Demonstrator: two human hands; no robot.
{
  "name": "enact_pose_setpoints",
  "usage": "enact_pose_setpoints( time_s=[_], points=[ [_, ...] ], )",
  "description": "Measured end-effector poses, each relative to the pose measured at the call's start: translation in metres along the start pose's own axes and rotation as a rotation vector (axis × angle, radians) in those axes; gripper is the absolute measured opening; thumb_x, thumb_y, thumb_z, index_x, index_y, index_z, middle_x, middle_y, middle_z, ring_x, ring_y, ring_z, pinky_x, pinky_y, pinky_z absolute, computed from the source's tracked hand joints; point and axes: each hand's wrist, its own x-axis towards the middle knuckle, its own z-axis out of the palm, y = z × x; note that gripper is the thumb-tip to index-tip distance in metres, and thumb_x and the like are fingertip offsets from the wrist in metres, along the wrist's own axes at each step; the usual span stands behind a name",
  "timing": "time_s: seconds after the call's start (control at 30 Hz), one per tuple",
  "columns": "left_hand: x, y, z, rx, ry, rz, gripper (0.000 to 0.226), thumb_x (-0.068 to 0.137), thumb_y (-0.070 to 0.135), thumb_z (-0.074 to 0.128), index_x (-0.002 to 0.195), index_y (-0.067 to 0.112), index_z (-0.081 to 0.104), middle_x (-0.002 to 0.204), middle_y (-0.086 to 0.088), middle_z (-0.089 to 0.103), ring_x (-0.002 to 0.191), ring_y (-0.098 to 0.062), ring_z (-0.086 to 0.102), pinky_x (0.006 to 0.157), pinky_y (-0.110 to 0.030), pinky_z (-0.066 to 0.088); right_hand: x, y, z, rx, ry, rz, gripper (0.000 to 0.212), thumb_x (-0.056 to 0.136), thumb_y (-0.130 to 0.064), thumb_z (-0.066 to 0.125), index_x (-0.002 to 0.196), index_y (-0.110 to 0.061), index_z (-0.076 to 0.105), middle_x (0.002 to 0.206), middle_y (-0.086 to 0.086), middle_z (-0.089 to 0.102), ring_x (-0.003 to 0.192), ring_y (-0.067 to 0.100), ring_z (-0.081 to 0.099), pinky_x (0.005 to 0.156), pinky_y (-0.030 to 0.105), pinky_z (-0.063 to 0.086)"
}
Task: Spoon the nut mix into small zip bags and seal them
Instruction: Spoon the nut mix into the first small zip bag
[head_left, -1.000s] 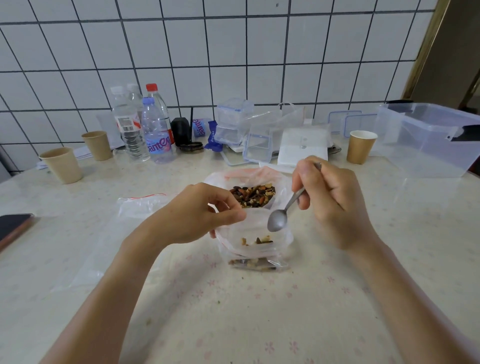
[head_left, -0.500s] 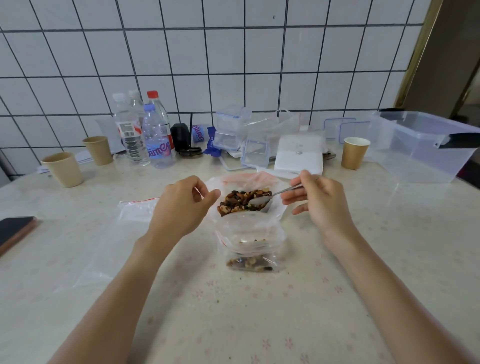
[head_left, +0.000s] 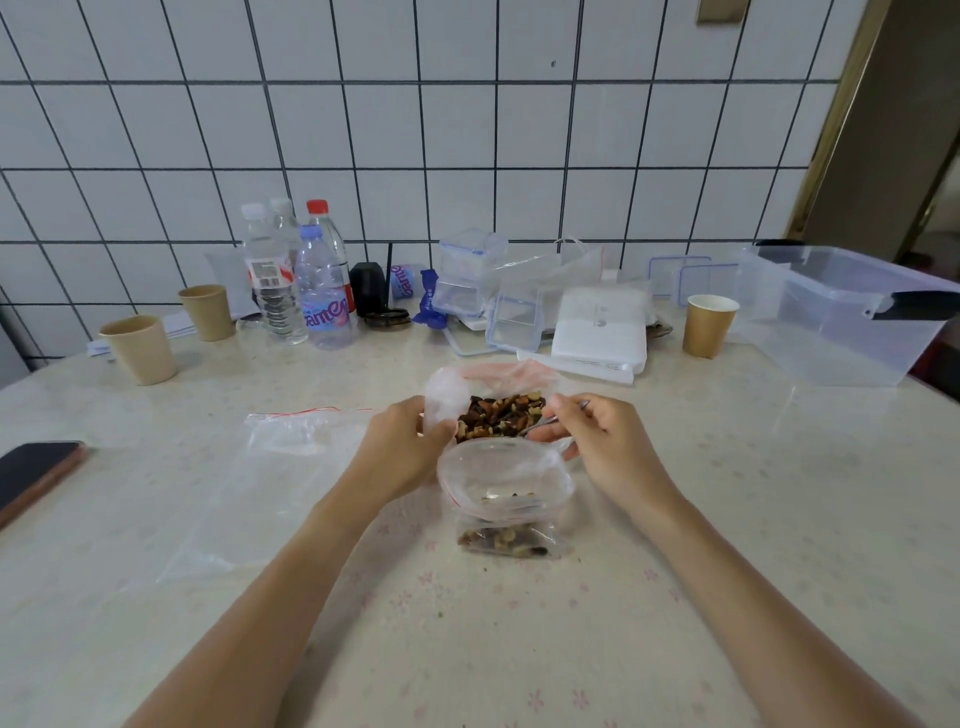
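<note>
Now dug deeper into the nut mix (head_left: 501, 415) than half a second back: spoon (head_left: 543, 423), pinched in right hand (head_left: 605, 447). Left hand (head_left: 402, 449) gripping the big bag (head_left: 447, 395) at its rim. Small zip bag (head_left: 504, 491) just nearer, mouth open, few nuts inside. Best lifted level, tipped low over that mouth. Beneath: pale flowered table (head_left: 727, 519); beyond, white tiled wall (head_left: 467, 130).

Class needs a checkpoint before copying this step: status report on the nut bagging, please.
Left hand grips big nut bag. Right hand holds spoon in the nut mix. Small zip bag open, few nuts inside, unsealed. Nothing in the way.
</note>
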Motion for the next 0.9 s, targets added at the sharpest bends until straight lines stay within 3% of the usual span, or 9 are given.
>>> enact_pose_setpoints(
  time_s=[0.07, 0.13, 0.23, 0.3, 0.53, 0.63, 0.73, 0.9],
  points=[
    [-0.0016, 0.0029, 0.0004, 0.019, 0.022, 0.04, 0.025, 0.102, 0.03, 0.058, 0.113, 0.01, 0.069, 0.109, -0.009, 0.072, 0.1, -0.028, 0.065, 0.091, -0.045, 0.054, -0.0011, 0.0, 0.0042, 0.058, -0.03, 0.053, 0.028, 0.107, -0.027, 0.053, 0.105, -0.008, 0.074, 0.09, 0.0, 0.081, 0.088, 0.02, 0.076, 0.065, 0.019, 0.057],
    [-0.0016, 0.0041, 0.0002, -0.034, 0.041, 0.042, 0.023, 0.103, 0.028, 0.059, 0.113, 0.011, 0.069, 0.108, -0.007, 0.072, 0.099, -0.026, 0.066, 0.088, -0.042, 0.056, -0.0013, -0.0007, 0.0056, 0.112, -0.036, 0.108, 0.03, 0.108, -0.028, 0.053, 0.108, -0.006, 0.074, 0.093, 0.002, 0.081, 0.09, 0.026, 0.076, 0.07, 0.023, 0.06],
    [-0.0012, 0.0037, 0.0005, -0.202, 0.052, -0.002, 0.013, 0.102, 0.025, 0.061, 0.103, 0.015, 0.07, 0.099, -0.005, 0.074, 0.078, -0.019, 0.072, 0.056, -0.024, 0.056, -0.002, -0.0012, 0.0051, 0.188, -0.026, 0.158, 0.029, 0.108, -0.028, 0.053, 0.108, -0.008, 0.074, 0.092, 0.001, 0.082, 0.09, 0.02, 0.077, 0.068, 0.021, 0.059],
    [-0.0001, 0.0027, 0.0013, -0.25, 0.062, -0.008, 0.011, 0.102, 0.024, 0.062, 0.101, 0.016, 0.07, 0.096, -0.004, 0.074, 0.073, -0.018, 0.072, 0.048, -0.017, 0.051, -0.0023, -0.0015, 0.005, 0.215, -0.019, 0.187, 0.029, 0.108, -0.028, 0.052, 0.108, -0.009, 0.073, 0.091, 0.001, 0.082, 0.087, 0.017, 0.077, 0.065, 0.019, 0.057],
    [0.0045, 0.0005, 0.0028, -0.284, 0.098, -0.002, 0.01, 0.102, 0.025, 0.061, 0.108, 0.022, 0.069, 0.099, 0.006, 0.074, 0.077, -0.018, 0.072, 0.051, -0.021, 0.055, -0.0016, -0.0016, 0.0044, 0.317, 0.05, 0.235, 0.029, 0.109, -0.023, 0.051, 0.105, -0.005, 0.073, 0.086, 0.005, 0.081, 0.085, 0.017, 0.078, 0.059, 0.022, 0.057],
    [0.0051, 0.0008, 0.0049, -0.279, 0.094, -0.002, 0.014, 0.103, 0.028, 0.061, 0.113, 0.021, 0.068, 0.103, 0.006, 0.072, 0.078, -0.015, 0.07, 0.047, -0.015, 0.051, -0.0034, -0.0009, 0.0067, 0.347, 0.03, 0.263, 0.028, 0.108, -0.022, 0.051, 0.106, -0.005, 0.073, 0.088, 0.006, 0.081, 0.081, 0.015, 0.078, 0.056, 0.019, 0.054],
    [0.0048, 0.0013, 0.0061, -0.279, 0.092, -0.001, 0.019, 0.103, 0.03, 0.061, 0.118, 0.021, 0.068, 0.107, 0.006, 0.072, 0.08, -0.011, 0.069, 0.045, -0.009, 0.046, -0.0033, -0.0009, 0.0078, 0.362, 0.012, 0.285, 0.028, 0.109, -0.022, 0.05, 0.108, -0.006, 0.072, 0.091, 0.005, 0.082, 0.081, 0.016, 0.078, 0.057, 0.022, 0.057],
    [0.005, 0.0029, 0.0057, -0.292, 0.099, -0.02, 0.025, 0.103, 0.033, 0.061, 0.125, 0.023, 0.066, 0.111, 0.007, 0.072, 0.083, -0.01, 0.07, 0.049, -0.013, 0.047, -0.003, -0.0014, 0.0067, 0.396, 0.0, 0.32, 0.028, 0.109, -0.022, 0.048, 0.11, -0.007, 0.071, 0.095, 0.006, 0.081, 0.084, 0.016, 0.078, 0.061, 0.024, 0.057]
  ],
)
